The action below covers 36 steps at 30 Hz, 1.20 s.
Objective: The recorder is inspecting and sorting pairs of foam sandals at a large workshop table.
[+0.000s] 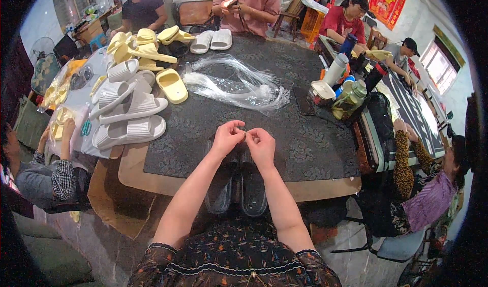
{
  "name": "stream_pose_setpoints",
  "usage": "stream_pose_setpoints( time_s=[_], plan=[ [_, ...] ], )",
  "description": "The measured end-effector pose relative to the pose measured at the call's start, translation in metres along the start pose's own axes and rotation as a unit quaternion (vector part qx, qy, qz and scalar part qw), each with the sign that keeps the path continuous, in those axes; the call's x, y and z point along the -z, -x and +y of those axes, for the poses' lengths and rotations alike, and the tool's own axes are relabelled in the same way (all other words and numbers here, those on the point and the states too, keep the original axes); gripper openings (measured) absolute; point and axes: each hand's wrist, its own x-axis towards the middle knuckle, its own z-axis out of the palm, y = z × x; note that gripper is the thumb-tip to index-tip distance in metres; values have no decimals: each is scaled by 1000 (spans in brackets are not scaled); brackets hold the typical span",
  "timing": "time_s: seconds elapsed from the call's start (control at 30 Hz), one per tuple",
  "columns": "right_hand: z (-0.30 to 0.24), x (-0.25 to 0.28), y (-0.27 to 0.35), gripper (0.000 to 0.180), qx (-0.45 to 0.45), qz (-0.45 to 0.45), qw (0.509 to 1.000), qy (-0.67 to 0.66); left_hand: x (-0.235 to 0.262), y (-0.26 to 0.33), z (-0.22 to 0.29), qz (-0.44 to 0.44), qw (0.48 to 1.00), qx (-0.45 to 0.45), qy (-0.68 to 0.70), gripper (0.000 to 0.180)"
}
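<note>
Over the near edge of the table, my left hand [228,138] and my right hand [261,146] come close together, thumbs and forefingers pinched. Whatever lies between the fingertips is too small to make out. Just beneath them a pair of dark slippers, a left one [219,194] and a right one [254,198], lies side by side, partly hidden by my hands and forearms. Beyond my hands a loose bundle of clear plastic strands [239,87] is spread on the dark patterned mat [310,139].
Grey slippers [137,106] and yellow slippers [173,86] are heaped at the left. A glass jar [349,100], bottles [335,69] and a small tub [322,91] stand at the right. A grey-white pair [211,41] sits at the far edge. Several people work around the tables.
</note>
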Motion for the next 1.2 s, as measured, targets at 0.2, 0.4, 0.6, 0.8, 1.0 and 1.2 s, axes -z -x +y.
stream_pose_setpoints(
  time_s=[0.2, 0.4, 0.6, 0.8, 1.0, 1.2],
  plan=[
    [-7, -3, -1, 9, 29, -1, 999, 20, 0, 2, -5, 41, 998, -37, -34, 30],
    [-4, -3, 0, 10, -9, -5, 1000, -5, -10, 3, -4, 140, 973, -114, -141, 30],
    [-58, 14, 9, 9, 119, 75, 988, 59, 2, -6, -4, 75, 996, -45, 28, 32],
    [-73, 53, 63, 31, -26, -270, 944, 189, 59, 1, 31, 219, 951, -170, -140, 37],
    [-55, 72, 93, 49, -78, -292, 929, 215, 211, 2, 82, 493, 719, -206, -444, 72],
    [-45, 55, 85, 58, -41, -226, 936, 268, 349, -13, 120, 536, 688, 77, -483, 84]
  ],
)
